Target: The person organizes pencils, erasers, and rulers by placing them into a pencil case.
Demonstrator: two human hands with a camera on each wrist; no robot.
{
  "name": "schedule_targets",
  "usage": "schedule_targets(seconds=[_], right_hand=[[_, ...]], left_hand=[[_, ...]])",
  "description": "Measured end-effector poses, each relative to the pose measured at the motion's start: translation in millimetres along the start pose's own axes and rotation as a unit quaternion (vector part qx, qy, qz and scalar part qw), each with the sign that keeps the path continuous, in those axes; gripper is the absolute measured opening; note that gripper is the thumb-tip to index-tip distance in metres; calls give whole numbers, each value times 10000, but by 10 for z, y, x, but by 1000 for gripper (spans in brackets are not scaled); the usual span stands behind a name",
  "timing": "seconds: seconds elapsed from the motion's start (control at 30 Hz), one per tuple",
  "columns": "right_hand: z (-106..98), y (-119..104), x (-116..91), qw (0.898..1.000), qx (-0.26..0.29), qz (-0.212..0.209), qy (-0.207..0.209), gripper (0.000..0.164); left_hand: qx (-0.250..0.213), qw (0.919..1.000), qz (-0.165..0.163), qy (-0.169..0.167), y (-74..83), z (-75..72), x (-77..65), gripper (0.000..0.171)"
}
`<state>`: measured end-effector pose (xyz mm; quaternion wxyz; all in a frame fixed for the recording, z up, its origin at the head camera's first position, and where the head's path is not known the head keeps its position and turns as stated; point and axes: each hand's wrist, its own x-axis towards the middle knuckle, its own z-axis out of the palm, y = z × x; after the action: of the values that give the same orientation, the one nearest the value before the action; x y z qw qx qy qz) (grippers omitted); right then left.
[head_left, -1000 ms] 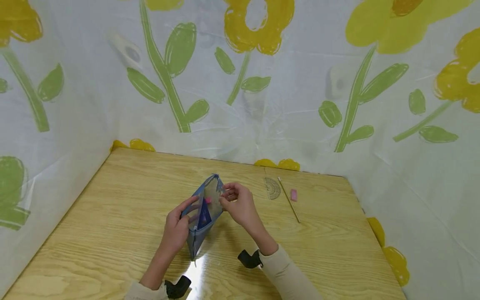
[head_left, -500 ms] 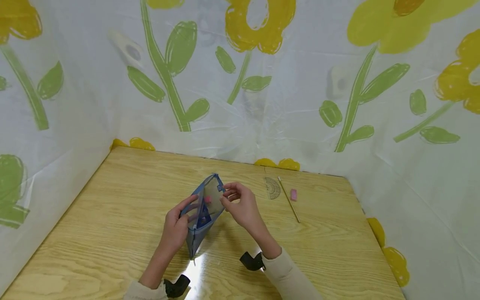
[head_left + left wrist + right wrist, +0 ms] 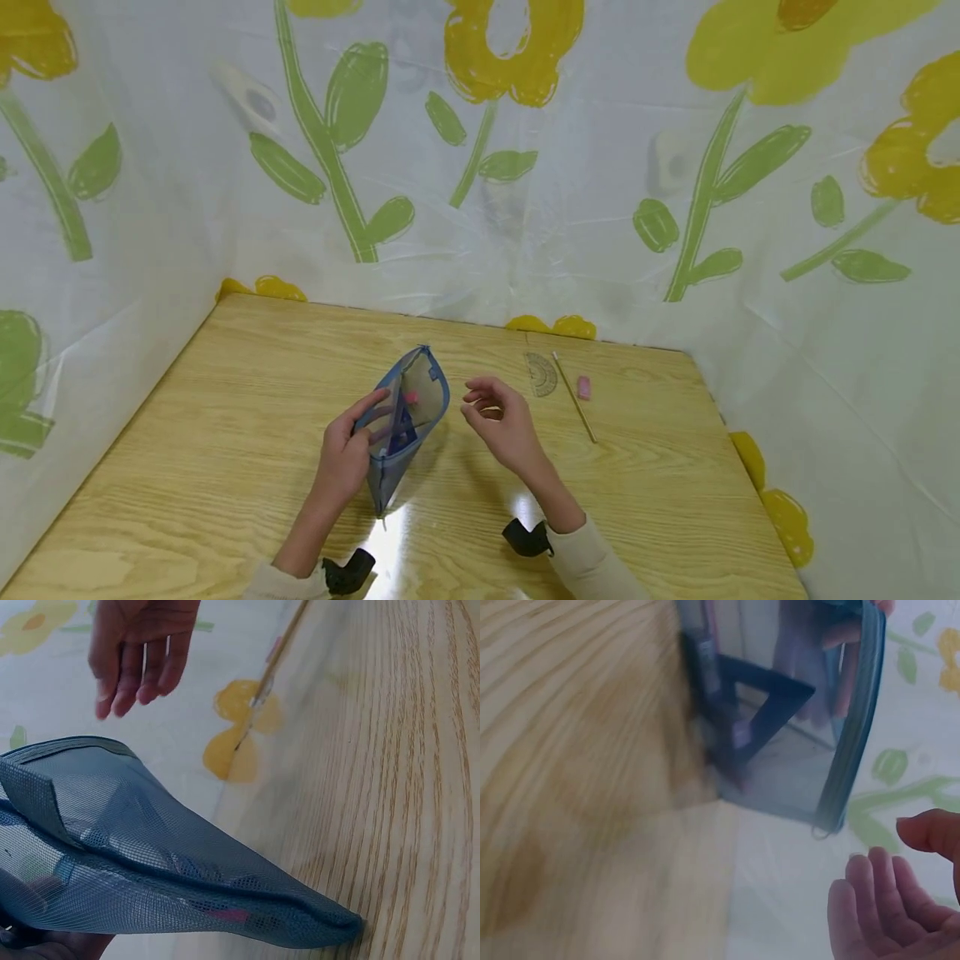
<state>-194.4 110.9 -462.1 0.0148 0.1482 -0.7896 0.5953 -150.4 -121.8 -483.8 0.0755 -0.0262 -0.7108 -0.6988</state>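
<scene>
A blue mesh zip pouch (image 3: 396,473) stands on the table with its mouth spread wide. My left hand (image 3: 347,450) grips its left side, fingers inside the mouth and showing through the mesh. Inside the pouch lie a dark blue set square (image 3: 769,712), seen through the clear side in the right wrist view, and a small pink item (image 3: 410,398). To the right of the pouch, my right hand (image 3: 506,421) is apart from it, fingers loosely bent and holding nothing. In the left wrist view the right hand (image 3: 146,652) hangs beyond the pouch.
On the wooden table (image 3: 660,500), right of the hands, lie a clear protractor (image 3: 541,375), a gold pencil (image 3: 576,398) and a pink eraser (image 3: 583,387). White flower-print sheeting (image 3: 585,250) walls the table at the back and sides.
My right hand has let go of the pouch's right edge and drawn away to the right. The left hand still holds the pouch, which has hardly moved.
</scene>
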Motion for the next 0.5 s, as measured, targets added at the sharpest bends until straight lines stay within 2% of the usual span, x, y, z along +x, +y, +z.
schedule_targets(seconds=[0.33, 0.5], right_hand=[[-186, 231, -61, 9989, -171, 363, 249, 28], [-299, 317, -113, 9988, -220, 331, 293, 28]], left_hand=[[93, 10000, 6, 24, 2, 10, -10, 61], [122, 9999, 27, 4, 2, 17, -14, 61]])
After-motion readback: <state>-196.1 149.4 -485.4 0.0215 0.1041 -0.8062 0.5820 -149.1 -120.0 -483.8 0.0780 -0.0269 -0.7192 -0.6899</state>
